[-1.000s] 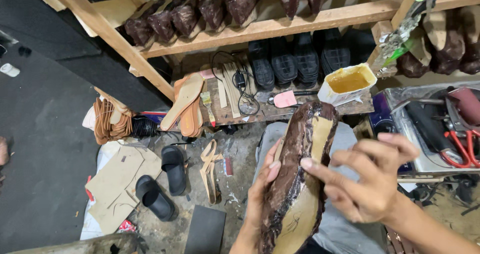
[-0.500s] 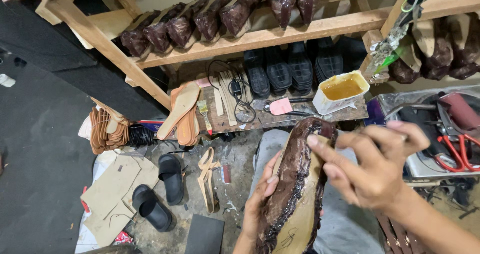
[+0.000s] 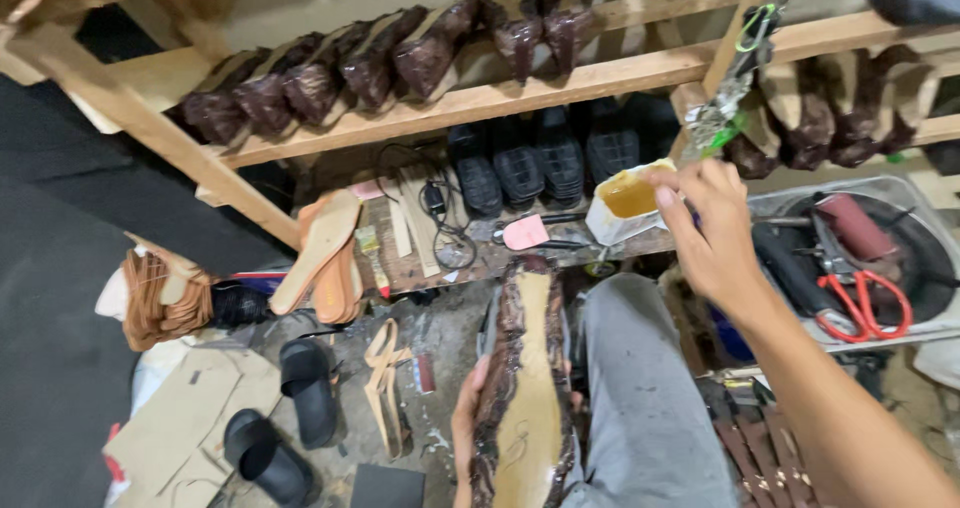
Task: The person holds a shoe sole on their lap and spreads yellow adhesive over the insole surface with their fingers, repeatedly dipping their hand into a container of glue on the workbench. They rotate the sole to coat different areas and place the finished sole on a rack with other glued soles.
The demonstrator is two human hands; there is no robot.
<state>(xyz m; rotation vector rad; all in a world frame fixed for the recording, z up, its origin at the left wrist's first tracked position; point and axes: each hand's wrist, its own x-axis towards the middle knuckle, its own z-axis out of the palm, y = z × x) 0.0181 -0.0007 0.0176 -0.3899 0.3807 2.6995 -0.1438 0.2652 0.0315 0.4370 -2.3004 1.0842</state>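
Right hand (image 3: pixel 712 230) has left the lasted shoe (image 3: pixel 525 383), now fingers open at the glue tub (image 3: pixel 628 200); left hand (image 3: pixel 468 418), mostly hidden, grips the shoe.

The right hand (image 3: pixel 712 230) has left the shoe (image 3: pixel 525 378) and reached to the glue tub (image 3: pixel 628 200).

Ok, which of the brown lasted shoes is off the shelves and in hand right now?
The sole-up shoe over the lap, held by the left hand. The other brown shoes sit in rows on the wooden shelves.

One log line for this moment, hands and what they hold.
left hand: holds shoe upper on last, sole side up | right hand: at glue tub on bench
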